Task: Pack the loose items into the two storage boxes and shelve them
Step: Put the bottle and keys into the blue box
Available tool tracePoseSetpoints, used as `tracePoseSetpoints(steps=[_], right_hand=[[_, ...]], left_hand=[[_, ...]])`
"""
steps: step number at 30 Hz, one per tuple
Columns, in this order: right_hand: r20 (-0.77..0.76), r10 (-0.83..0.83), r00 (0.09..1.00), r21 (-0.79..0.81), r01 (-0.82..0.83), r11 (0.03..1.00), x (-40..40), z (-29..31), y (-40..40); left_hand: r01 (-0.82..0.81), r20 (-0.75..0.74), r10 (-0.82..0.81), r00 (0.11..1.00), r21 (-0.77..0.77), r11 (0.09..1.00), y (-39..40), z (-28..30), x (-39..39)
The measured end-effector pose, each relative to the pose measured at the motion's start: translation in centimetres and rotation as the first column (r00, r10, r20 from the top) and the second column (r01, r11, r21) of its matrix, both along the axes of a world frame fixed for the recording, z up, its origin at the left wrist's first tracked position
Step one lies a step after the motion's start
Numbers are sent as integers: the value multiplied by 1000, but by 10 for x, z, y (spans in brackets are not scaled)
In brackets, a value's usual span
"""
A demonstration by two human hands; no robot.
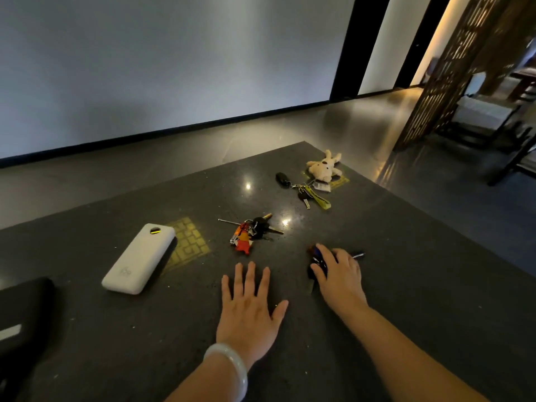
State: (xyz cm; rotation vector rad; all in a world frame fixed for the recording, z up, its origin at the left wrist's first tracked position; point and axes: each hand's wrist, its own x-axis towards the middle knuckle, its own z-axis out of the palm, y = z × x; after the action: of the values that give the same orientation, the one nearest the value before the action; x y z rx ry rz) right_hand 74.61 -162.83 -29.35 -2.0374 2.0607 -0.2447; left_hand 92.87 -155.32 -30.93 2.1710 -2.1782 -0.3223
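Head view: the left hand (249,311) is lying flat and open on the dark surface (406,285), while the right hand (339,274) is closing around a dark key bunch (316,261).

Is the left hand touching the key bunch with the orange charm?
Apart. The head view shows the left hand spread flat, with bare dark table plainly visible between its fingertips and the key bunch with the orange charm.

On the dark tabletop (406,285), the left hand (249,311) lies flat with fingers (251,278) spread. The right hand (339,274) closes over a dark key bunch (316,256). A white power bank (139,256) lies toward the left edge, a plush rabbit keyring (322,166) near the far corner.
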Motion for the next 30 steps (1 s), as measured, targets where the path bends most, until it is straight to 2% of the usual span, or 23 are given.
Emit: tracePoseSetpoints(steps=[3,6,11,13,16,18,21,25,28,30], right_hand=[[-24,-38,999,-122,35,992,7,-12,31],[12,-39,999,-154,40,987,4,-17,48],[10,-57,998,-184,58,981,8,-18,47],[-2,-66,998,-174,65,983,8,-18,46],[6,-79,997,-150,79,986,6,-18,43],[9,-73,997,-147,74,986,4,-19,41],[30,-58,998,-164,62,984,2,-20,40],[91,-28,995,-195,46,980,1,-19,42],[59,-20,998,-142,28,990,-1,-12,55],[19,-19,1000,-85,20,996,-3,-4,79]], left_hand=[[14,5,-14,1000,11,1000,1,0,0],[65,9,-65,998,28,997,-7,12,6],[14,-34,-23,999,-227,974,-69,33,24],[11,-64,-22,998,-176,984,-99,35,27],[-7,-43,7,999,7,1000,-127,23,29],[-21,-43,22,999,25,999,-130,12,27],[-1,-99,-5,995,-58,998,-118,4,27],[57,-140,-66,988,-67,996,-79,7,29],[72,-122,-84,989,-95,993,-29,12,21],[101,-58,-107,993,-98,990,7,19,11]])
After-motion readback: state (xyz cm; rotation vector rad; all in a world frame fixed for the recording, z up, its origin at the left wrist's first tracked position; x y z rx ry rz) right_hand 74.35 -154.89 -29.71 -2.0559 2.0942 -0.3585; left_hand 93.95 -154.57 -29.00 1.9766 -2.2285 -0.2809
